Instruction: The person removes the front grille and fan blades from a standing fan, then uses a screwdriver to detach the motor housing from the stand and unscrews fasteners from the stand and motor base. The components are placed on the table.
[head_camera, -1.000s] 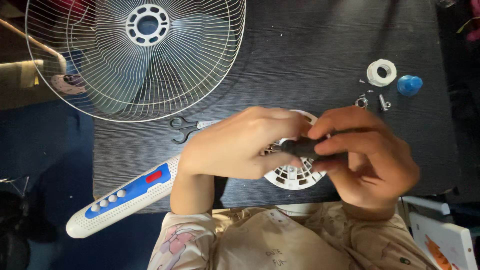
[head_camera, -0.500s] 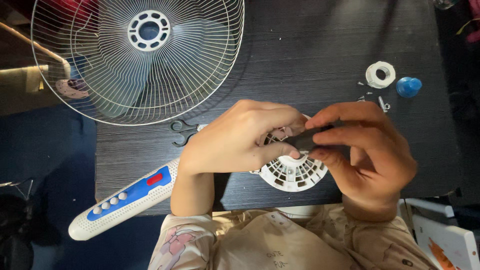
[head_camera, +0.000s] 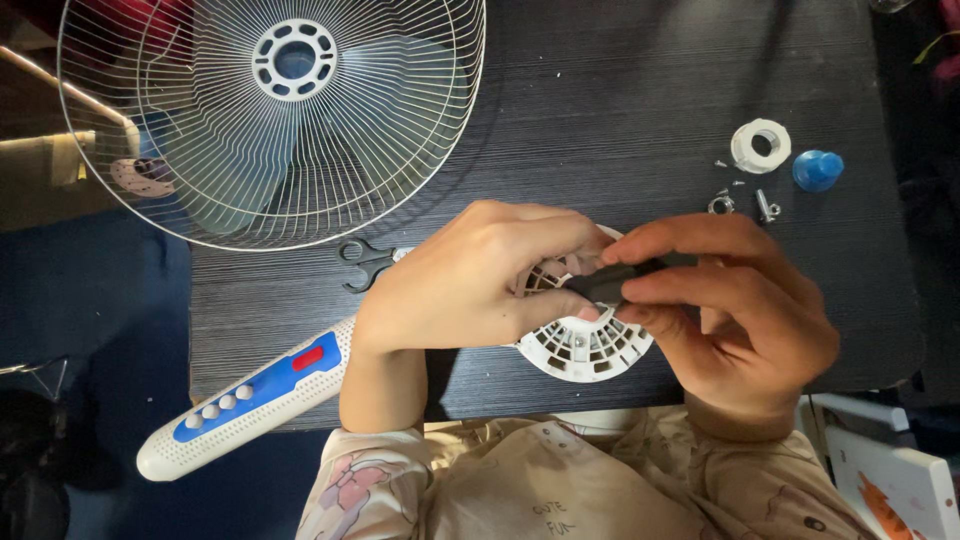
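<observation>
White vented housing (head_camera: 585, 345) on table (head_camera: 620, 120) near edge, under both hands. Dark tool handle (head_camera: 605, 283) lies 3-to-9 o'clock across it. Right hand (head_camera: 735, 310) fingers pinch handle; left hand (head_camera: 470, 285) curled closed on housing rim, nearer.

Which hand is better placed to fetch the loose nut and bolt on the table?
Right. The right hand lies just below the nut and bolt. The left hand is farther away, gripping the white vented housing.
</observation>
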